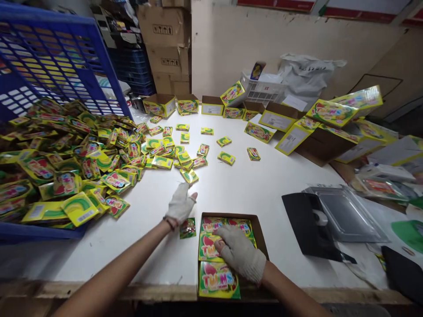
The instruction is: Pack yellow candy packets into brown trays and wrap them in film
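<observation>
Left hand (180,204): white-gloved, just beside a small yellow-green printed box (189,176); grip open, thumb apart, contact unclear.
Right hand (241,253): white-gloved, over the green-and-yellow "TWINS" boxes (218,281); cannot tell whether its grip holds one.
Open brown cardboard carton (260,231): at the white desk's (148,253) near edge, around the "TWINS" boxes.
Blue plastic crate (94,83): left, loose boxes (69,180) heaped out.

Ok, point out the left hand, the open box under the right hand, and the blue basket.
Left hand (180,204): head view, on the back of the hand.
Open box (259,234): head view, on its right-hand inner wall.
Blue basket (49,15): head view, on its upper rim.
</observation>
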`<control>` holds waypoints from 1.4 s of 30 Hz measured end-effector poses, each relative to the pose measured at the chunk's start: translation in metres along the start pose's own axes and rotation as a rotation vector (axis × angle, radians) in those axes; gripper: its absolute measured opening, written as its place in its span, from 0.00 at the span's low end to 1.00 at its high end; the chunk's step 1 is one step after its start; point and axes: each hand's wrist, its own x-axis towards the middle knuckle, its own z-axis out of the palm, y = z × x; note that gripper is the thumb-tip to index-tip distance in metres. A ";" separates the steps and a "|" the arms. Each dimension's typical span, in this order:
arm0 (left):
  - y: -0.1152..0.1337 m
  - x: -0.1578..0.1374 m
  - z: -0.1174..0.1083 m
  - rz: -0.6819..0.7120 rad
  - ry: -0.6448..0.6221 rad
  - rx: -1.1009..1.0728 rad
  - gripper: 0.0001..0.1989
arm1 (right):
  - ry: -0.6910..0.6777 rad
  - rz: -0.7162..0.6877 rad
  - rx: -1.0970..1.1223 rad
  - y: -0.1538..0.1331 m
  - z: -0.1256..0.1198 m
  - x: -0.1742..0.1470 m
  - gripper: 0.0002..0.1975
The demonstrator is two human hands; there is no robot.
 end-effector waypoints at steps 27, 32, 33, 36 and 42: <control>0.036 0.181 0.024 0.133 -0.165 0.475 0.15 | 0.275 0.496 1.195 0.068 -0.040 0.168 0.14; 0.044 0.145 0.047 0.164 -0.254 0.354 0.14 | 0.305 0.385 1.410 0.064 -0.041 0.184 0.20; 0.045 0.140 0.051 0.181 -0.268 0.322 0.16 | 0.325 0.356 1.379 0.065 -0.045 0.185 0.22; 0.052 0.142 0.063 0.237 -0.285 0.285 0.21 | 0.428 0.373 1.165 0.077 -0.064 0.178 0.21; 0.077 0.205 0.088 0.394 -0.322 0.381 0.28 | 0.360 0.246 0.126 0.111 -0.085 0.141 0.12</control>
